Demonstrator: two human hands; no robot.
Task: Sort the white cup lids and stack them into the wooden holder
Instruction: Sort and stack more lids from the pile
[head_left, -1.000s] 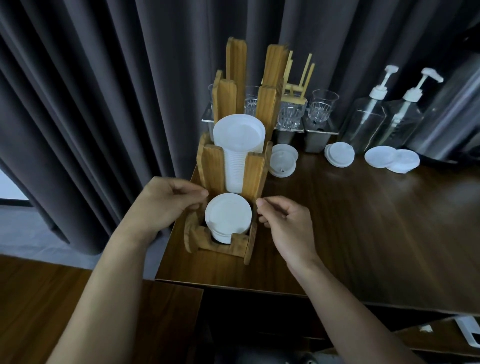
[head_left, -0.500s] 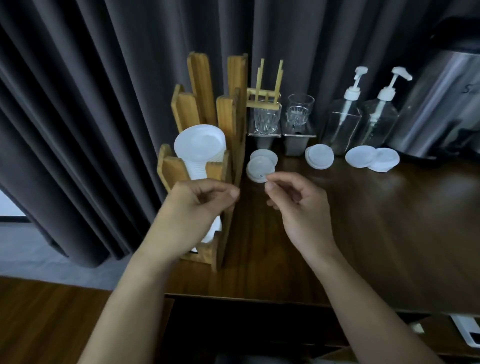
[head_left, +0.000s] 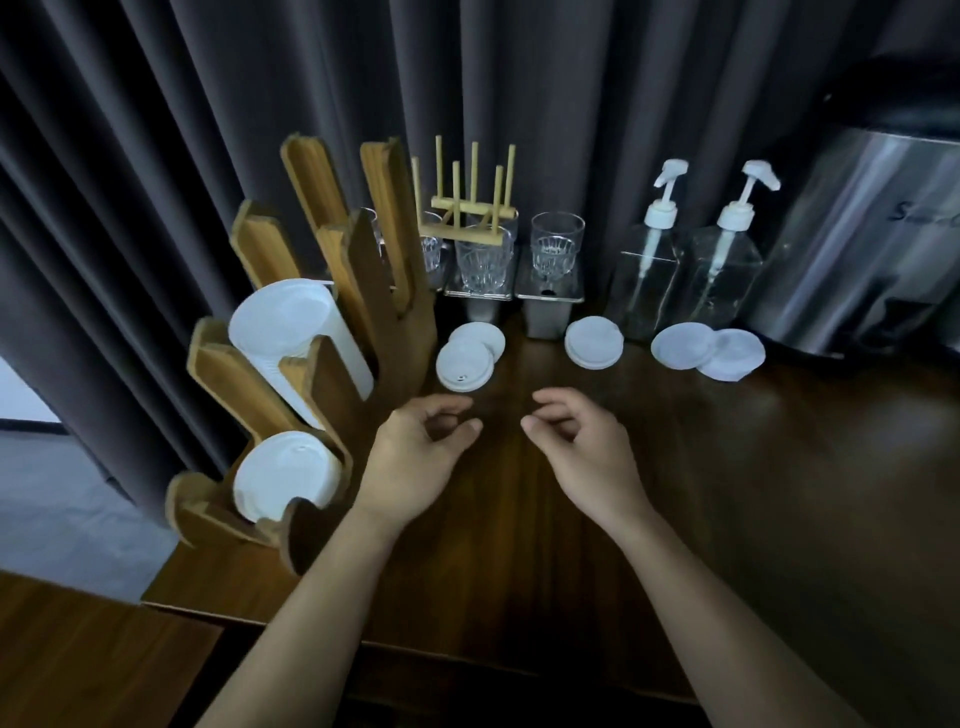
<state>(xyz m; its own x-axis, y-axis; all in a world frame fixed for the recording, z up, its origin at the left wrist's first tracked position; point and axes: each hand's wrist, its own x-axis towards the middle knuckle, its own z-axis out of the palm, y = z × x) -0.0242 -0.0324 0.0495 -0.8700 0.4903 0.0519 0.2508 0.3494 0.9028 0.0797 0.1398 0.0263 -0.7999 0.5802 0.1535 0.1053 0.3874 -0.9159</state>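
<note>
Left hand (head_left: 415, 457) and right hand (head_left: 587, 452): fingers (head_left: 441, 401) loosely curled, holding nothing, over the dark wooden desk (head_left: 727, 493). Loose lids (head_left: 465, 366) lie flat just beyond them, with others farther right. Holder (head_left: 322, 395) stands left, its long axis near to far, with lid stacks (head_left: 285, 475) inside. Grey curtain (head_left: 571, 104) behind.

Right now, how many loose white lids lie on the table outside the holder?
5 visible: two overlapping lids right of the wooden holder, one before the steel tin, two overlapping before the pump bottles. The middle one looks stacked, so more may be hidden.
</note>
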